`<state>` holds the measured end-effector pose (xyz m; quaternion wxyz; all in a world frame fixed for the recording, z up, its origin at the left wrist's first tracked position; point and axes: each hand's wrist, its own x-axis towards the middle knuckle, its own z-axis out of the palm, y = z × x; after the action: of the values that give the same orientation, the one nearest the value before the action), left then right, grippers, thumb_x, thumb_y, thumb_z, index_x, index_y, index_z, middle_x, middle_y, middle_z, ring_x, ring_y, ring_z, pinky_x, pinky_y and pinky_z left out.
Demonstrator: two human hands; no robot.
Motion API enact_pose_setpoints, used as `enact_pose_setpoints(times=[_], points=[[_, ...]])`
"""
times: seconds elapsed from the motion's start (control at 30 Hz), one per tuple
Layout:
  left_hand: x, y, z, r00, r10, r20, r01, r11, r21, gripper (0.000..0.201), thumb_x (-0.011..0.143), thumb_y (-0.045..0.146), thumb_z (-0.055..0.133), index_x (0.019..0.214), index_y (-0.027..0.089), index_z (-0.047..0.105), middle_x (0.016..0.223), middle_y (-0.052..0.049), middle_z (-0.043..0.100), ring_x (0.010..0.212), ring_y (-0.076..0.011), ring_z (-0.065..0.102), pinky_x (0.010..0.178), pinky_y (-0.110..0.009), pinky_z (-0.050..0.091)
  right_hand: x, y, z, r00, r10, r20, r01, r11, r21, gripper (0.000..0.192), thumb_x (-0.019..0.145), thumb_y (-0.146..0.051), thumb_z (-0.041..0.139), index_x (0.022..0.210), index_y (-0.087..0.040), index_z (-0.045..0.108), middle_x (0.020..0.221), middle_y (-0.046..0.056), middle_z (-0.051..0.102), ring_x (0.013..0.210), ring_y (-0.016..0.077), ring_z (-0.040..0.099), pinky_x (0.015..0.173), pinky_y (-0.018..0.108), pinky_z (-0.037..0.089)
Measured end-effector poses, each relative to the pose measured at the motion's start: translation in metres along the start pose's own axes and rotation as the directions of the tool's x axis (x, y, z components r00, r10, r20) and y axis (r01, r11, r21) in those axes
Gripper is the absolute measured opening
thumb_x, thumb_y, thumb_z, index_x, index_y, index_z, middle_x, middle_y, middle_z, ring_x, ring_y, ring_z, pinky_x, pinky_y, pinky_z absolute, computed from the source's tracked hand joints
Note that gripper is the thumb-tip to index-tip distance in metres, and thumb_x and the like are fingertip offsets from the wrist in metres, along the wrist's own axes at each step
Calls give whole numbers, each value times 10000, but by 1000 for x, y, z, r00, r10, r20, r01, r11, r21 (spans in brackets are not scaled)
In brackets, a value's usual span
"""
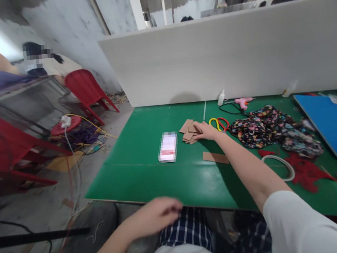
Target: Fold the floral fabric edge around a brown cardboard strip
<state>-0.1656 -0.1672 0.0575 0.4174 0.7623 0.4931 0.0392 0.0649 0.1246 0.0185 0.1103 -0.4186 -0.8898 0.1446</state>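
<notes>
My right hand (207,131) reaches across the green table to a small heap of brown cardboard pieces (189,137). Its fingers are closed on one cardboard piece (195,128) at the heap's right side. A longer cardboard strip (215,157) lies by itself nearer to me, below my right forearm. Blurred by motion, my left hand (160,213) is over my lap at the table's front edge; its fingers look bent, but whether they hold anything is unclear. Left of the heap lies a phone-like rectangle (168,147), its surface pixelated. Scissors (219,124) with yellow and red handles rest just beyond my right wrist.
Along the white partition (224,57) stand a small white bottle (221,97) and a pink glue gun (243,102). Flowered fabric (271,126), a white ring (290,170), red scraps (306,171) and a blue board (331,126) occupy the right side. A person (58,65) sits at far left.
</notes>
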Motion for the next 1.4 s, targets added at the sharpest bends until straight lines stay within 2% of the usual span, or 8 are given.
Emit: enact_pose_setpoints(times=[0.13,0.27,0.37,0.53,0.83,0.97,1.1,1.4], points=[[109,24,-53,892,164,-421,-67,969,236,356,913,318,392,1238,189,456,1251,-58,520,1152,-186,476,984,-332,377,-8,14,8,999,48,-22,-48,999,12,359,776,-362,602,1061,-146,587,1013,120,585,954,219,527,855,325,394],[207,23,-70,869,17,-495,216,886,410,443,824,304,551,1235,161,468,1283,-154,463,1148,-289,478,933,-404,402,-26,21,10,972,186,-144,-180,982,56,484,764,-365,611,1204,-190,508,1075,107,533,945,208,536,848,329,415],[238,8,-77,865,-37,-501,272,873,405,452,813,304,567,1239,189,467,1225,-159,511,1115,-321,499,900,-435,411,-33,26,6,929,277,-245,-256,960,111,546,781,-403,581,1265,-191,445,1153,115,495,1033,220,517,885,337,420],[249,-12,-104,884,-78,-462,272,888,370,666,717,305,671,1312,264,374,1225,-110,536,1059,-317,543,855,-410,427,-28,28,6,891,331,-312,-282,940,191,533,777,-385,588,1250,-177,458,1210,124,485,1159,229,462,970,364,389],[263,-31,-139,917,-69,-394,136,980,147,869,662,139,668,1403,254,229,1250,-113,529,1063,-261,556,807,-307,449,-48,22,24,922,257,-288,-197,955,222,425,785,-251,583,1199,-177,520,1303,131,462,1249,220,403,1041,400,329],[263,-42,-146,904,-142,-404,142,989,-30,860,710,169,651,1416,162,161,1142,-147,585,964,-213,606,746,-279,482,-52,15,30,959,155,-235,-104,971,215,409,736,-185,633,1141,-189,569,1224,103,536,1199,197,455,1006,353,371],[263,-49,-149,879,-212,-428,171,976,-133,760,707,183,661,1369,147,289,1005,-128,634,823,-204,639,708,-301,494,-36,13,36,964,137,-229,-87,973,214,308,792,-136,543,1092,-172,599,1170,103,569,1109,175,520,942,317,414],[265,-46,-152,801,-259,-539,155,960,-232,631,734,327,655,1290,162,406,1093,-126,617,953,-209,609,798,-299,465,-2,20,32,951,180,-252,-128,969,212,315,837,-173,482,1133,-203,586,1187,80,588,1161,202,494,992,384,384]])
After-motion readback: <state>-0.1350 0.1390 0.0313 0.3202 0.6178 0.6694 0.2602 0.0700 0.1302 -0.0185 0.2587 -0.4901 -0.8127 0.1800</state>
